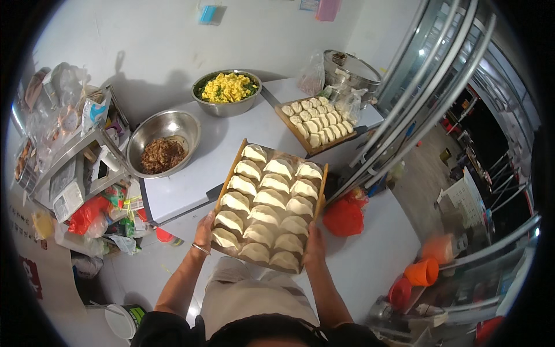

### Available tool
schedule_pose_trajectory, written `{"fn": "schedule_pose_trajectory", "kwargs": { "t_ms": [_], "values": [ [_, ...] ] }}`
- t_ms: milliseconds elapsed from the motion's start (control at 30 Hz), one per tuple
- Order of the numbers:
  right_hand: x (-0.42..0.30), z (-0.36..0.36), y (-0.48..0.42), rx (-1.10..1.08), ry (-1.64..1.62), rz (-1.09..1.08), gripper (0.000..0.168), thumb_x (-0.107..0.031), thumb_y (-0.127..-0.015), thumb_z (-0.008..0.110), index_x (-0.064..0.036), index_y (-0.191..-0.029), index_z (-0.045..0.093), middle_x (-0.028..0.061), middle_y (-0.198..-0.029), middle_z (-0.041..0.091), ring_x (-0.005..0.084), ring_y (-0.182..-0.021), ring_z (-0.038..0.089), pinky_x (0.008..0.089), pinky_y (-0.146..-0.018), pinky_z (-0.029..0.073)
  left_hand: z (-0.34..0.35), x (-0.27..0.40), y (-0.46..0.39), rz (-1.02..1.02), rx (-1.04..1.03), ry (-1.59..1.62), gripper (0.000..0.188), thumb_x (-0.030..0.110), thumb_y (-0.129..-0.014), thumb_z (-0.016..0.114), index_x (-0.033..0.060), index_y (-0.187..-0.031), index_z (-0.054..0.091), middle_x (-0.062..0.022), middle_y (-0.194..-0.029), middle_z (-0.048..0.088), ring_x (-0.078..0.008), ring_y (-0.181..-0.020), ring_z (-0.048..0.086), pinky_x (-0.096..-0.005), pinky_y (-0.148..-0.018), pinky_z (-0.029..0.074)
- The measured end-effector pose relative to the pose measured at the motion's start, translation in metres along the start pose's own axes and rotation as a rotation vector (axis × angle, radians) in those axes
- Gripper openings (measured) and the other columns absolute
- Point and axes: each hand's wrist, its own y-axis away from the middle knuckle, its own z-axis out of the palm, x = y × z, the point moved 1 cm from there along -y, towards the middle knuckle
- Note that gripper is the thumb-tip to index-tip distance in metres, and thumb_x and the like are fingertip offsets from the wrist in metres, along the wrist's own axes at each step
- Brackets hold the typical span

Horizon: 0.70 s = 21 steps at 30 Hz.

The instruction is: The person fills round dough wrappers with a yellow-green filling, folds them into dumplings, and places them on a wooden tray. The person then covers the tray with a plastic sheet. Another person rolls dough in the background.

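My left hand (204,232) grips the left edge of a wooden tray (321,197), and my right hand (314,246) grips its right edge. Folded dumplings (269,198) lie in three rows along the tray, pale and dusted with flour. I hold it in front of my body, near the edge of a white worktop (173,197). Beyond it, a steel bowl (190,130) holds brown minced filling (163,155). Farther back, another steel bowl (227,108) contains yellow scrambled egg over chopped greens (230,88).
A second wooden tray (299,139) of dumplings and buns rests on the worktop at the back right, beside plastic bags (312,76) and a large steel pot (364,73). A cluttered shelf (73,149) stands left. Metal-framed glass doors (427,86) and a red bag (344,217) are right.
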Motion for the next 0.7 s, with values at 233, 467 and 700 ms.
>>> {"fn": "schedule_pose_trajectory", "kwargs": {
  "t_ms": [233, 467, 700],
  "values": [
    [-0.009, 0.054, -0.077, -0.064, -0.565, 0.330, 0.021, -0.029, -0.092, 0.059, -0.010, -0.099, 0.062, 0.0023, -0.095, 0.057, 0.0137, -0.090, 0.052, 0.0323, -0.080, 0.045, -0.004, 0.009, -0.131, -0.013, -0.016, -0.058, 0.042, 0.038, -0.096, 0.049, -0.0009, -0.105, 0.062, -0.0050, -0.097, 0.064, -0.0133, -0.087, 0.060, -0.0291, -0.079, 0.049],
    [0.019, 0.078, -0.139, -0.105, -0.535, 0.493, 0.040, -0.027, -0.094, 0.056, -0.001, -0.124, 0.050, 0.0099, -0.116, 0.058, 0.0236, -0.107, 0.057, 0.0365, -0.094, 0.045, 0.004, 0.035, -0.216, -0.137, -0.105, 0.087, 0.044, 0.036, -0.096, 0.050, -0.0051, -0.109, 0.059, -0.0108, -0.100, 0.065, -0.0182, -0.089, 0.063, -0.0328, -0.081, 0.051],
    [-0.017, 0.121, -0.182, -0.072, -0.701, 0.533, 0.045, -0.030, -0.095, 0.050, -0.001, -0.130, 0.046, 0.0125, -0.127, 0.055, 0.0279, -0.116, 0.053, 0.0407, -0.099, 0.043, 0.002, 0.030, -0.268, -0.023, 0.042, -0.097, 0.041, 0.037, -0.095, 0.053, -0.0027, -0.101, 0.062, -0.0069, -0.090, 0.064, -0.0150, -0.080, 0.059, -0.0293, -0.074, 0.048]
  ]
}}
